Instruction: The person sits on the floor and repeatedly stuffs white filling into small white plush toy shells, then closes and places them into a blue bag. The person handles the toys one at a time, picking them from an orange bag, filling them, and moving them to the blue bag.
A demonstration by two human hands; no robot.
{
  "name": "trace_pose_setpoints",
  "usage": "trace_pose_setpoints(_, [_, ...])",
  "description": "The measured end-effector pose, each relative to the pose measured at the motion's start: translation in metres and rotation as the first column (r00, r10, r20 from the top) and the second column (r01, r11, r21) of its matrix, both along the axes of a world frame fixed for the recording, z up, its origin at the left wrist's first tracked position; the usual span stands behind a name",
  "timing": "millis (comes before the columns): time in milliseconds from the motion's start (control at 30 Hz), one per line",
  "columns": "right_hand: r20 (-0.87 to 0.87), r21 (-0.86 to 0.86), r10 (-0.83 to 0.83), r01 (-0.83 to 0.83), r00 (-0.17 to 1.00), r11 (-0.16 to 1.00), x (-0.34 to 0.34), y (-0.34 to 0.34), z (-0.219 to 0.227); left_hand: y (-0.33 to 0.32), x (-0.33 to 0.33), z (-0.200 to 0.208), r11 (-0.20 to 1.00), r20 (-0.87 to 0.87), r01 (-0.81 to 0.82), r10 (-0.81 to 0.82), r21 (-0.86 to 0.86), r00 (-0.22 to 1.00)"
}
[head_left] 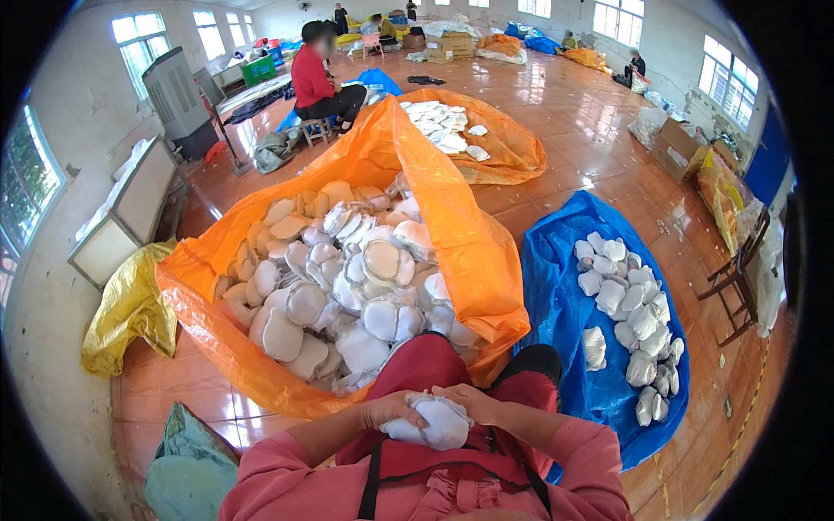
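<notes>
Both of my hands are occupied, held in front of my body above my lap. My left hand (395,410) grips the left side of a small bundle of white pads (441,425), its fingers bent over the pieces. My right hand (469,401) is closed on the far right edge of the same bundle. Some fingertips are hidden, and I cannot tell how many pads the bundle contains. The uppermost pad is smooth and rounded.

Directly ahead of my knees stands a large orange woven sack (469,239), mouth wide open, containing a loose heap of white rounded pads (347,282) lying at mixed angles. To my right, a blue woven sheet (556,260) is spread on the tiled floor (591,161). On it lie grouped pads (638,326), most in one long cluster, with one group (594,349) slightly apart on the side nearer me.

A crumpled yellow sack (130,308) lies beside the orange sack on my left; a green sack (191,469) is nearer me on that side. Beyond, a second orange sack (512,156) carries more white pieces (439,122). Near it, a co-worker in a red top (311,82) sits on a low stool (315,130). A wooden chair (743,278) stands at far right.
</notes>
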State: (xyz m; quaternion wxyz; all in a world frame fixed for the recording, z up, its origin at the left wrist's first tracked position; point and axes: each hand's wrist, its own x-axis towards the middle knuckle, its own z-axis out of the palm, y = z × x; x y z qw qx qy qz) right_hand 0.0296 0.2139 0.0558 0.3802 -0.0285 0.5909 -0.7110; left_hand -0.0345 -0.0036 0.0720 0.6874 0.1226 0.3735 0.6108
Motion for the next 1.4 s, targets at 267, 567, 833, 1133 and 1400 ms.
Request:
trace_pose_setpoints(267, [0.152,-0.261,-0.104,0.141,0.983,0.955,0.023,0.000,-0.004,-0.011,0.006,-0.018,0.992,-0.058,-0.122,0.123,0.025,0.991])
trace_pose_setpoints(567, [0.141,-0.533,0.187,-0.085,0.972,0.842,0.038,0.007,-0.033,-0.022,0.024,-0.014,0.995,0.022,-0.081,0.079,0.065,0.997])
trace_pose_setpoints(833, [0.117,-0.482,0.101,-0.033,0.988,0.876,0.057,-0.001,-0.036,-0.027,0.038,-0.006,0.962,0.109,-0.268,0.261,0.054,0.959])
trace_pose_setpoints(1133, [-0.331,-0.326,-0.175,0.061,0.927,0.943,0.033,-0.004,-0.021,-0.018,0.034,-0.013,0.866,0.081,-0.493,0.487,0.086,0.870])
trace_pose_setpoints(1400, [-0.111,-0.376,-0.322,0.260,0.940,0.890,0.050,-0.017,-0.008,-0.019,0.032,0.011,0.872,-0.033,-0.489,0.490,0.027,0.871])
